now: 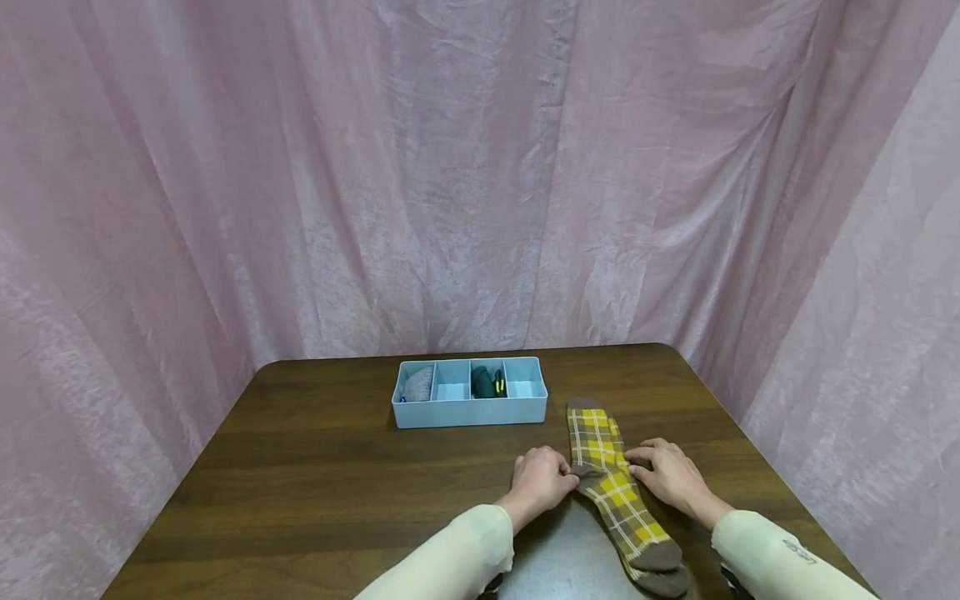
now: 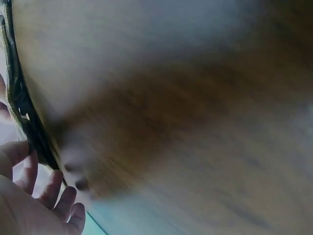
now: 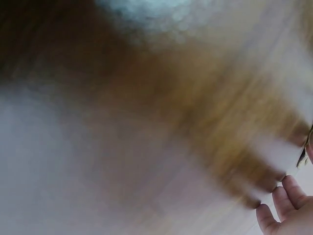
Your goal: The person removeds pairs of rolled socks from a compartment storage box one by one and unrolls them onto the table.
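Note:
A pair of yellow-and-brown plaid socks [image 1: 617,490] lies stacked lengthwise on the table, brown cuffs away from me and brown toes towards me. My left hand [image 1: 542,479] pinches the brown heel at the socks' left side between thumb and forefinger. In the left wrist view, that hand's other fingers [image 2: 62,201] reach down to the tabletop beside the dark edge of the socks [image 2: 33,127]. On the opposite side, my right hand [image 1: 670,473] touches the socks' right edge with relaxed fingers. The right wrist view shows its fingertips [image 3: 266,215] against the table.
A light blue divided box [image 1: 471,412] stands further back on the wooden table [image 1: 315,467]. A grey rolled item [image 1: 418,385] sits in its leftmost compartment, and a dark green bundle [image 1: 482,383] with yellow marks in another. Pink curtains [image 1: 465,183] hang behind the table.

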Demonstrator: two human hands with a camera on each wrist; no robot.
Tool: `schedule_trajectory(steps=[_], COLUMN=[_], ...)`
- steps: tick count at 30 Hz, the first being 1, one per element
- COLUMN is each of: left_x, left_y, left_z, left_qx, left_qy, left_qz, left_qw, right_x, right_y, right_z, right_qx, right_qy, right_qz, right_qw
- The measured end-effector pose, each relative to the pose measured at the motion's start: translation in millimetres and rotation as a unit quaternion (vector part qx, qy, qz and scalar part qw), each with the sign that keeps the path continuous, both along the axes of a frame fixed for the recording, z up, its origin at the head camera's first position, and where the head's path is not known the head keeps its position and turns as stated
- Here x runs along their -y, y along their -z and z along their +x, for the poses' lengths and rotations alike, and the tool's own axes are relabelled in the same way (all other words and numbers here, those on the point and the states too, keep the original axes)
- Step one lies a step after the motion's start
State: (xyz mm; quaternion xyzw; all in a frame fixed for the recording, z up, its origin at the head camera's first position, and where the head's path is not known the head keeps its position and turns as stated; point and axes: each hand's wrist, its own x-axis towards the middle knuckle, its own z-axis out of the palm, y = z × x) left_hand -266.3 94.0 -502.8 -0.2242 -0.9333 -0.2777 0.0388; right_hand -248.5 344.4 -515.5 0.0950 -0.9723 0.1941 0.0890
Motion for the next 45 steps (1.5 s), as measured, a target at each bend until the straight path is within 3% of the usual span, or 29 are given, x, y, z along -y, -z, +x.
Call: schedule_trajectory(steps=[10, 22, 27, 33, 37, 41, 45], left_x=[24, 52, 48, 36, 27, 19, 14], left_y=[-1.7, -2.5, -3.1, -4.1, -0.8, 3.0, 1.9], left_z=[-2.8, -10.6, -12.3, -12.5, -9.5, -3.8, 1.1], left_qx=[-0.009, -0.007, -0.023, -0.072, -0.078, -0.066, -0.03], left_qy=[-0.003, -0.013, -0.004, 0.08, 0.119, 0.116, 0.101], left_qz=[-0.018, -0.076, -0.077, -0.09, -0.133, -0.185, -0.224], left_qw=[0.9998, 0.997, 0.9967, 0.9901, 0.9809, 0.9738, 0.9689], right_x=[1, 0, 2, 9, 13, 13, 12], right_y=[-0.3, -1.7, -4.8, -6.6, -3.5, -1.1, -2.1], right_z=[0.1, -0.3, -1.6, -6.3, -6.7, -5.6, -5.3], right_qx=[0.002, -0.006, 0.0, -0.006, 0.014, 0.037, 0.042], right_qy=[-0.002, -0.007, -0.006, -0.03, -0.046, -0.045, -0.039], right_qz=[0.004, 0.007, -0.003, -0.017, 0.008, 0.033, 0.035], right_qw=[1.0, 1.0, 1.0, 0.999, 0.999, 0.998, 0.998])
